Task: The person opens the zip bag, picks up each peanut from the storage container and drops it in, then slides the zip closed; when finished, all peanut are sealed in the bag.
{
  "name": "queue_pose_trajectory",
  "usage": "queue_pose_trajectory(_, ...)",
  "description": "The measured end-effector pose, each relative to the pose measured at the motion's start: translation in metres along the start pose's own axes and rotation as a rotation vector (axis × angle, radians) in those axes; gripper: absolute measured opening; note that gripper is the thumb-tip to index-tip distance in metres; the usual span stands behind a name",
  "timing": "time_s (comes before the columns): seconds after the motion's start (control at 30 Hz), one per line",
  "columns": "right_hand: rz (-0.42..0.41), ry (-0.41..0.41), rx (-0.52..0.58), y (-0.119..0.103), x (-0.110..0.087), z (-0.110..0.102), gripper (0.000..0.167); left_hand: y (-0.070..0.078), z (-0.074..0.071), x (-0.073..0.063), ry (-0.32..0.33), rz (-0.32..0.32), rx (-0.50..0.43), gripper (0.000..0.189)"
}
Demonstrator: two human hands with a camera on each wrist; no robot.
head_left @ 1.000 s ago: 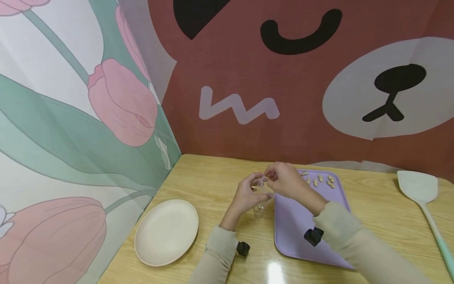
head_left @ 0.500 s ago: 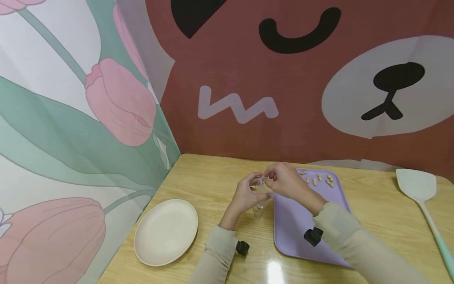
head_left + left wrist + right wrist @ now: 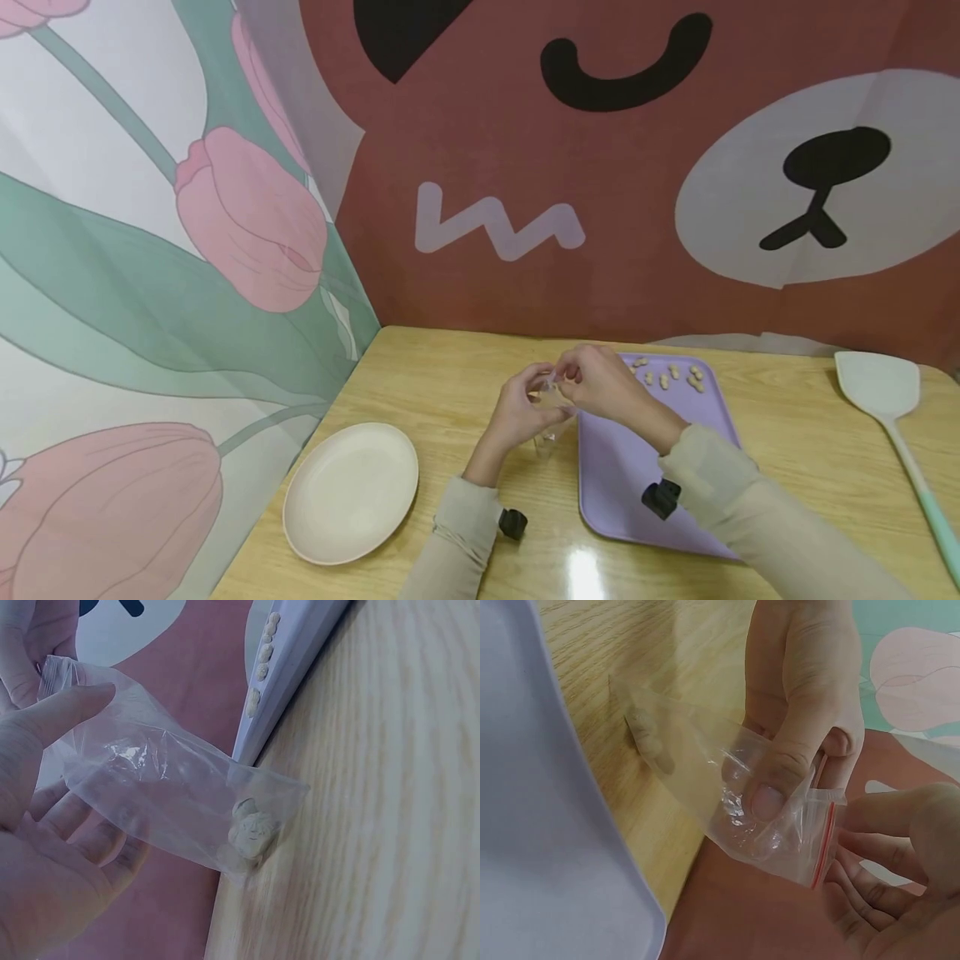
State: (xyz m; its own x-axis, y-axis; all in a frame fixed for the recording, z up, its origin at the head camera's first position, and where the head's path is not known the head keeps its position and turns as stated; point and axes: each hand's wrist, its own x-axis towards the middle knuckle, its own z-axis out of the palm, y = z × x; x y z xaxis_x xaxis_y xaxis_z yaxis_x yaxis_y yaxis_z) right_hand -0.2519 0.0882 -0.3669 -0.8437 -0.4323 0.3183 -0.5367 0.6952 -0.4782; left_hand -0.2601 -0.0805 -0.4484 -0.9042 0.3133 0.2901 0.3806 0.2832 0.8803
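Observation:
A clear zip-lock bag (image 3: 187, 787) with a red zip strip (image 3: 823, 844) hangs between both hands over the table. Several peanuts (image 3: 253, 831) lie bunched in its bottom corner, which reaches down near the wood. My left hand (image 3: 521, 408) holds the bag below its mouth, thumb on one side and fingers on the other. At the zip end, my right hand (image 3: 606, 385) pinches the bag's edge; in the right wrist view its fingertips (image 3: 847, 844) are right at the strip. Beside the bag is a purple tray (image 3: 626, 479), with several more peanuts (image 3: 664, 381) along its far end.
A round cream plate (image 3: 351, 493) sits on the wooden table (image 3: 457, 358) at the left. On the right lies a white spatula (image 3: 879, 385) with a mint-green handle end. Printed cloth walls (image 3: 480, 292) stand along the table's back and left side.
Both hands stay at the bag with only slight finger movement. The head view has shifted a little; the bag, tray and plate keep their places.

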Motion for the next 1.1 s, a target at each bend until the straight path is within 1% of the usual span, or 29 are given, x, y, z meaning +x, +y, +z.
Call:
queue_pose_trajectory(0.13,0.017,0.000,0.016,0.003,0.001,-0.004,0.008,-0.001,-0.001,-0.001,0.000,-0.005,-0.019,0.061)
queue_pose_trajectory(0.27,0.047,0.041,-0.012,0.014,0.003,-0.016,0.011,-0.003,-0.002,-0.001,0.004,-0.008,-0.034,0.059)
queue_pose_trajectory(0.37,0.094,0.064,-0.051,0.030,0.005,-0.028,0.014,-0.003,-0.003,-0.001,0.010,-0.010,-0.031,0.059)
queue_pose_trajectory(0.5,0.207,0.039,-0.048,0.062,0.002,-0.036,0.019,-0.003,-0.006,-0.001,0.019,-0.016,-0.011,0.061)
queue_pose_trajectory(0.6,0.289,0.007,-0.050,0.090,-0.004,-0.033,0.021,-0.003,-0.005,-0.001,0.009,-0.018,-0.004,0.062)
queue_pose_trajectory(0.67,0.326,-0.005,-0.070,0.107,-0.008,-0.029,0.022,-0.003,-0.004,0.000,0.002,-0.021,-0.012,0.062)
queue_pose_trajectory(0.8,0.415,-0.024,-0.091,0.135,-0.018,-0.022,0.025,-0.003,-0.003,0.000,0.001,-0.032,-0.028,0.062)
queue_pose_trajectory(0.9,0.471,-0.022,-0.094,0.149,-0.024,-0.018,0.027,-0.002,-0.002,0.000,0.001,-0.044,-0.043,0.062)
queue_pose_trajectory(1.03,0.480,-0.004,-0.110,0.161,-0.029,-0.012,0.022,-0.002,0.000,0.001,-0.004,-0.056,-0.053,0.062)
queue_pose_trajectory(1.1,0.493,-0.006,-0.109,0.166,-0.032,-0.009,0.023,-0.002,0.002,0.001,-0.005,-0.060,-0.057,0.062)
